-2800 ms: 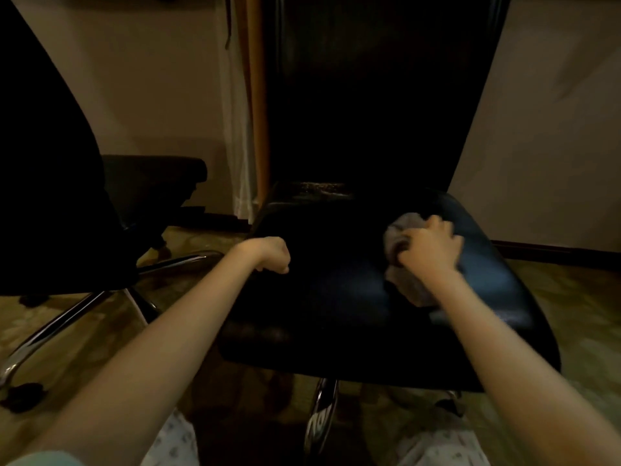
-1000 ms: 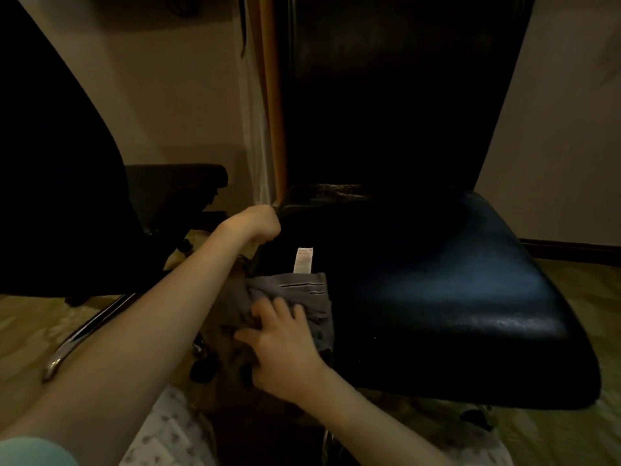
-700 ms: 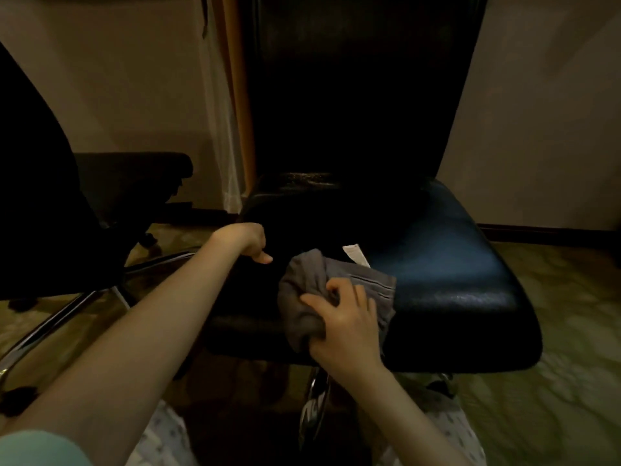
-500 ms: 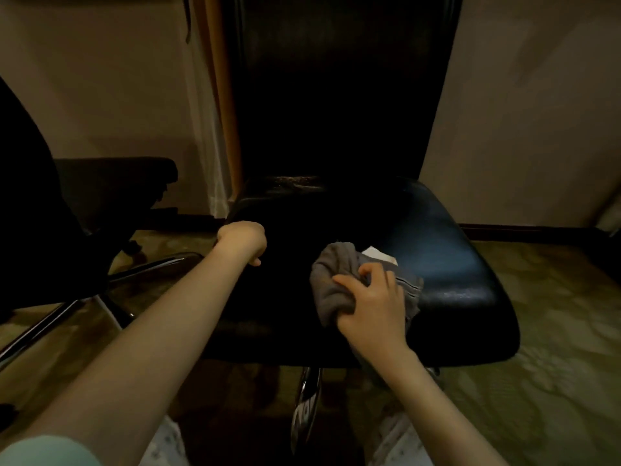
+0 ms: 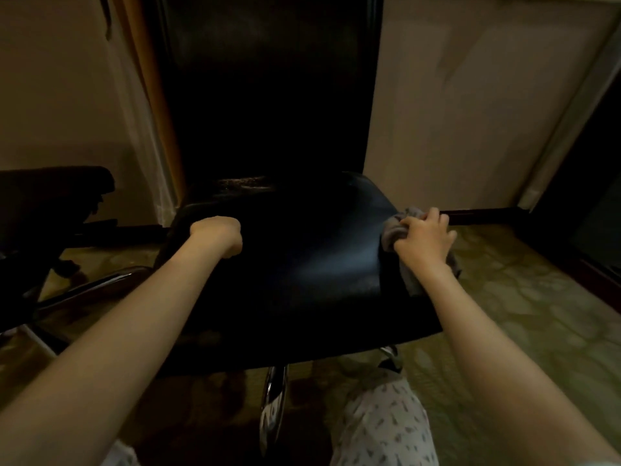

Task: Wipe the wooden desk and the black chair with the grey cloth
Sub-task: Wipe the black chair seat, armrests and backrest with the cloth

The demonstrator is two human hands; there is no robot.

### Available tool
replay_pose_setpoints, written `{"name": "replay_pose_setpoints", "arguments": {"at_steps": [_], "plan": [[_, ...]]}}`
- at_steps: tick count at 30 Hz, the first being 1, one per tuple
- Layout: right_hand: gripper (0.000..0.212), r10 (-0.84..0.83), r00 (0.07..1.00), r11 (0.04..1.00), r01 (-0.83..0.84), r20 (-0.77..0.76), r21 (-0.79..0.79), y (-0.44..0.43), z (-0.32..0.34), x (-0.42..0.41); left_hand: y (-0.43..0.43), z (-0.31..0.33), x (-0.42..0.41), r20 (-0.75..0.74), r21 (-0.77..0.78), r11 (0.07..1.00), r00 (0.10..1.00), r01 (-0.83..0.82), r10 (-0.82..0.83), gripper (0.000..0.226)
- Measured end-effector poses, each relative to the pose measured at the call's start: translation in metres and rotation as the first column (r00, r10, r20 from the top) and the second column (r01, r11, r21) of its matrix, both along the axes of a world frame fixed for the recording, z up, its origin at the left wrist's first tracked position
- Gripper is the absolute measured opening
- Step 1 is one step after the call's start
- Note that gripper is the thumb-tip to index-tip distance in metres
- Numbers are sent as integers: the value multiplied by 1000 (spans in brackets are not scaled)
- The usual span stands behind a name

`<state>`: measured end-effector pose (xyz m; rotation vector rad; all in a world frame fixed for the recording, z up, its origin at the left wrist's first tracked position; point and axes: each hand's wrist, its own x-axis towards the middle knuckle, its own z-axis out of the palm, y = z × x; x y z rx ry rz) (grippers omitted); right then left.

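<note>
Grey cloth (image 5: 391, 232), half hidden, gripped by right hand (image 5: 424, 242); left hand (image 5: 216, 235) fisted on black chair (image 5: 302, 270)

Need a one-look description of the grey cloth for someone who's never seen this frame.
Find the tall-backed black chair mid-view and go to the right edge of its seat. There the right hand grips the grey cloth, bunched against that edge. It is the only soft, pale thing on the glossy black seat.
</note>
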<state>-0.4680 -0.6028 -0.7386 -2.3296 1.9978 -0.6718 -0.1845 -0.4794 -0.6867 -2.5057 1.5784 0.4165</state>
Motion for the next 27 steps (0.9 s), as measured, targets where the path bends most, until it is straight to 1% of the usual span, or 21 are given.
{"name": "replay_pose_setpoints", "arguments": {"at_steps": [2,3,5,6,7,8,9,10,13,16,19,21,23,25,27], "plan": [[40,-9,1000,998,10,15,-63,-4,7,4,-13,-3,-19,19,-102,995,1000,18,-16,27],[40,17,999,995,-13,42,-98,-3,11,9,-21,-5,-29,19,-149,989,1000,24,-22,28],[41,130,985,985,-115,110,-132,3,17,24,-40,-9,-45,-28,-220,975,999,37,-44,30],[42,196,974,976,-181,116,-122,7,17,32,-47,-12,-55,-62,-241,970,996,43,-60,30],[43,258,963,964,-250,79,-92,11,15,40,-54,-15,-64,-88,-256,965,993,58,-83,31],[44,310,951,950,-309,9,-51,14,10,46,-58,-17,-74,-108,-261,962,988,78,-109,32],[44,348,936,937,-349,-57,-11,14,4,49,-61,-20,-82,-119,-254,962,984,101,-134,36],[44,365,927,931,-365,-90,16,11,-1,49,-63,-23,-87,-115,-234,964,981,124,-154,42],[43,324,942,946,-321,-91,44,-8,-4,36,-68,-28,-87,-89,-162,978,985,135,-151,53],[41,183,978,982,-178,-101,62,-30,-1,20,-75,-31,-79,-97,-120,984,985,130,-141,55],[42,40,998,997,-37,-38,72,-52,6,12,-82,-27,-75,-144,-94,982,973,165,-177,54],[40,-2,1000,998,0,23,70,-61,14,18,-91,-19,-73,-190,-119,979,964,164,-185,46],[39,37,997,998,-40,71,47,-63,19,37,-105,-13,-67,-173,-190,972,970,139,-172,40],[42,128,987,992,-129,102,3,-64,22,65,-120,-11,-64,-121,-240,964,982,115,-148,41],[43,222,967,975,-220,127,-29,-65,22,96,-133,-13,-62,-59,-210,970,988,124,-139,44]]}}
